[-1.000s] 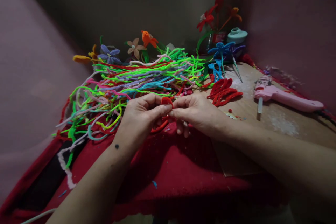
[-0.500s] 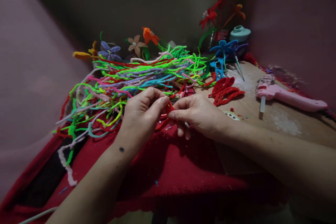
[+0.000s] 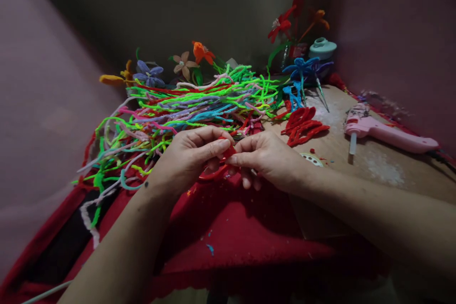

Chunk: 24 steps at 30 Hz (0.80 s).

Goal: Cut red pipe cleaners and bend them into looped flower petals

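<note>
Between my two hands is a red pipe cleaner (image 3: 228,150), bent and partly covered by the fingers. My left hand (image 3: 194,154) pinches it between thumb and forefinger. From the other side my right hand (image 3: 265,156) pinches the same pipe cleaner, its lower fingers curled beneath. Under the left fingers shows a red curved handle or loop (image 3: 213,174), mostly hidden. A heap of coloured pipe cleaners (image 3: 199,99) lies just beyond the hands. Several bent red pipe cleaner pieces (image 3: 302,126) rest to the right.
A pink glue gun (image 3: 395,134) lies on the brown board (image 3: 342,190) at the right. Finished pipe cleaner flowers, among them a blue one (image 3: 302,69) and an orange one (image 3: 203,52), stand at the back. Red cloth (image 3: 245,232) covers the near table.
My left hand has turned and lowered slightly, with its thumb now pointing more to the right. More of the red pipe cleaner shows between the fingertips. The right hand stays nearly in place.
</note>
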Tool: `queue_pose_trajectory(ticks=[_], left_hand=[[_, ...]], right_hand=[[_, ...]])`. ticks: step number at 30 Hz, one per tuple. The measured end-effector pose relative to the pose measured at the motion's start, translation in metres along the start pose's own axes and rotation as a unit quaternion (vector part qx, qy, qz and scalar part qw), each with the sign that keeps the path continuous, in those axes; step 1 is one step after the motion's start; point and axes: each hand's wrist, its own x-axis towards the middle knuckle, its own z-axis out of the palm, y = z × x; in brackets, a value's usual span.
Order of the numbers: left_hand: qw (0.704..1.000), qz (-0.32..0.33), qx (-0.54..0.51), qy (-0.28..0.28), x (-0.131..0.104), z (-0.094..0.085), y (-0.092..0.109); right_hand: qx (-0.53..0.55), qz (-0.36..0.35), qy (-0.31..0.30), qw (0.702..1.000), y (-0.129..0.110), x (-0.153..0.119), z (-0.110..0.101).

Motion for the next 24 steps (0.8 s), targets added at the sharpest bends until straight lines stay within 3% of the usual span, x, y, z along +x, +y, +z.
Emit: queue_pose_trajectory(ticks=[2, 4, 7, 9, 11, 15, 17, 19, 21, 24], left_hand=[[0.999, 0.008, 0.029, 0.021, -0.001, 0.003, 0.000], [0.993, 0.030, 0.082, 0.079, -0.002, 0.009, -0.001], [0.960, 0.091, 0.194, 0.178, -0.003, 0.019, -0.003], [0.935, 0.130, 0.254, 0.211, -0.003, 0.022, -0.003], [0.941, 0.125, 0.247, 0.193, -0.002, 0.020, -0.002], [0.988, 0.040, 0.132, 0.073, 0.000, 0.013, 0.001], [0.977, 0.082, 0.172, 0.096, 0.000, 0.013, -0.001], [0.937, 0.175, 0.260, 0.156, 0.000, 0.015, -0.005], [0.909, 0.219, 0.299, 0.190, 0.000, 0.017, -0.007], [0.950, 0.151, 0.209, 0.174, 0.000, 0.017, -0.003]], right_hand=[[0.004, -0.001, -0.009, 1.000, 0.002, 0.000, 0.000], [0.001, -0.001, -0.010, 1.000, 0.003, 0.001, 0.000], [0.001, 0.002, 0.004, 1.000, 0.004, 0.001, 0.000], [0.010, 0.004, 0.015, 1.000, 0.003, 0.001, 0.001], [0.020, 0.001, 0.025, 0.999, 0.002, 0.001, 0.001], [0.036, -0.006, 0.036, 0.999, 0.003, 0.001, 0.003], [0.045, 0.001, 0.035, 0.998, 0.004, 0.002, 0.003], [0.053, 0.009, 0.034, 0.998, 0.006, 0.003, 0.002], [0.061, 0.003, 0.033, 0.998, 0.006, 0.004, 0.002], [0.059, -0.002, 0.032, 0.998, 0.004, 0.004, 0.001]])
